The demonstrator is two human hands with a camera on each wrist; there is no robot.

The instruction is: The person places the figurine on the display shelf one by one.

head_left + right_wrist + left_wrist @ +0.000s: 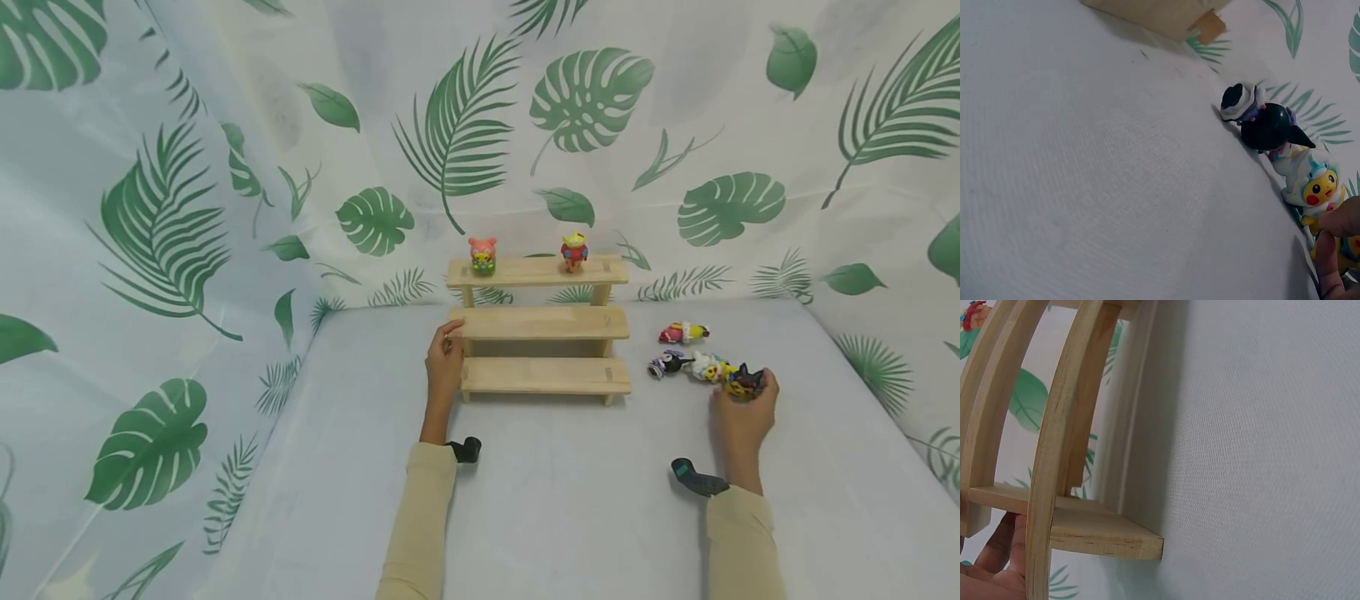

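A three-step wooden display stand [543, 322] faces me. My left hand [446, 354] grips its left end around the middle step; the left wrist view shows bent fingers [1004, 547] against the wood [1060, 456]. Off to the right, my right hand [750, 417] pinches a yellow figurine with a black, pointed-eared top [744, 380], partly hidden by the fingers. Right beside it lies a figurine with a white hood and yellow face [705, 367]. A black and purple figurine [1266, 125] lies farther left, and a pink and yellow one [684, 332] lies behind them.
On the top step stand a pink figurine with a green base [483, 257] and a red and blue one with a yellow top [574, 252]. The stand rests on a white cloth [570, 500], near a leaf-printed backdrop [660, 108].
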